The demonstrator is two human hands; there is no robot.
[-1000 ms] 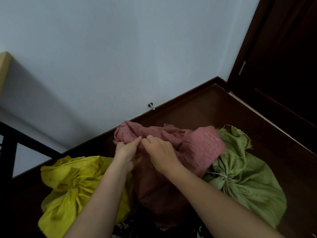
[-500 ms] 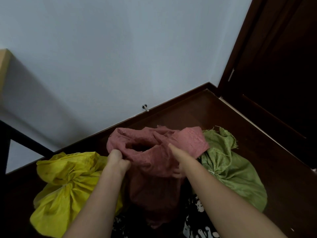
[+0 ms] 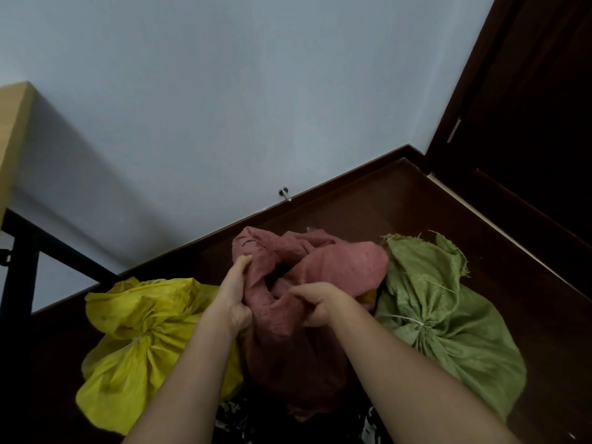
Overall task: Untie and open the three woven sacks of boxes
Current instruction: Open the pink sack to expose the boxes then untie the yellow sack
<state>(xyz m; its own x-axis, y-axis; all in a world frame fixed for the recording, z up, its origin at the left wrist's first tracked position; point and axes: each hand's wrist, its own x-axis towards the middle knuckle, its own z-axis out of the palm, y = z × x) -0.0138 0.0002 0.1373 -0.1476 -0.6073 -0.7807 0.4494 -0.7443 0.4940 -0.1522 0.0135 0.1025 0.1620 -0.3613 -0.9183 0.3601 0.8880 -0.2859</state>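
Gripping red sack (image 3: 288, 318) mouth: left hand (image 3: 235, 293), right hand (image 3: 315, 304) opposite.

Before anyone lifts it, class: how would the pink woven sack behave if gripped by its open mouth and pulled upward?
The pink sack looks floppy: its mouth crumples into folds where the left hand and right hand grip it. It would probably sag, not hold shape. Its coarse weave likely gives decent grip. Weight is hard to judge; the contents are hidden.

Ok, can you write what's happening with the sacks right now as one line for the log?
step: opening red sack | left hand: grips mouth edge | right hand: grips mouth edge | yellow sack: tied | green sack: tied
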